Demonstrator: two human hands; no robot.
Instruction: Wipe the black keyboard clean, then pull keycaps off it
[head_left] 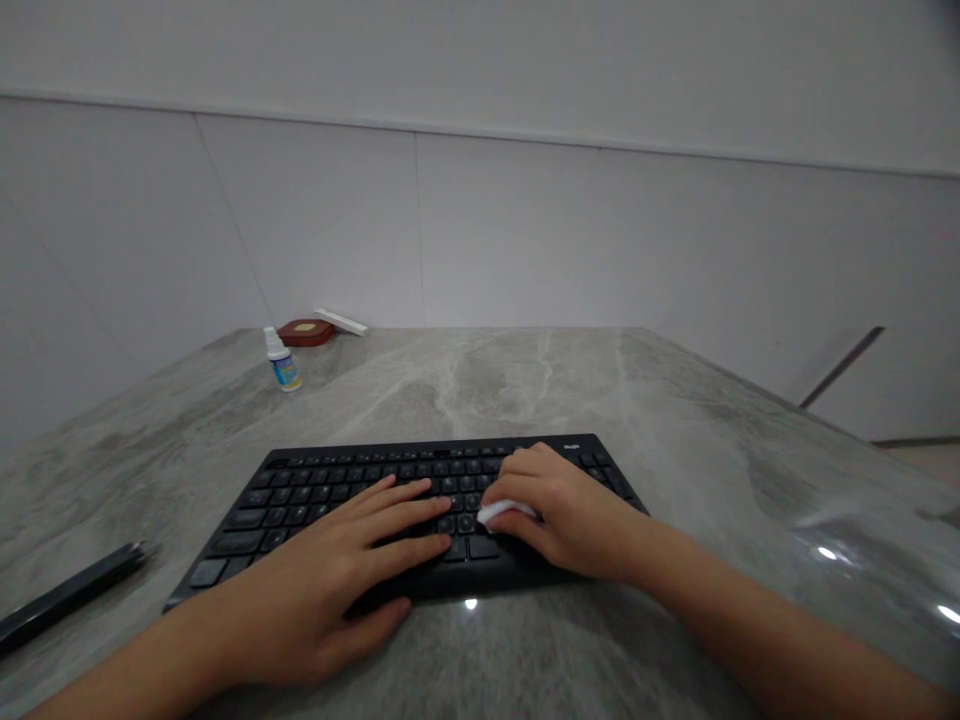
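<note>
A black keyboard lies on the grey marbled table, its far edge tilted slightly across the view. My left hand rests flat over its left and middle keys with the fingers spread and nothing in them. Pinched between the thumb and fingers of my right hand is a white wipe, bunched up small. It touches the keys right of the middle. Part of the keyboard's right side is hidden under that hand.
A white spray bottle with a blue and yellow label stands at the far left. Behind it are a reddish-brown case and a thin white object. A dark, pen-like object lies at the near left. A wall borders the table's far side.
</note>
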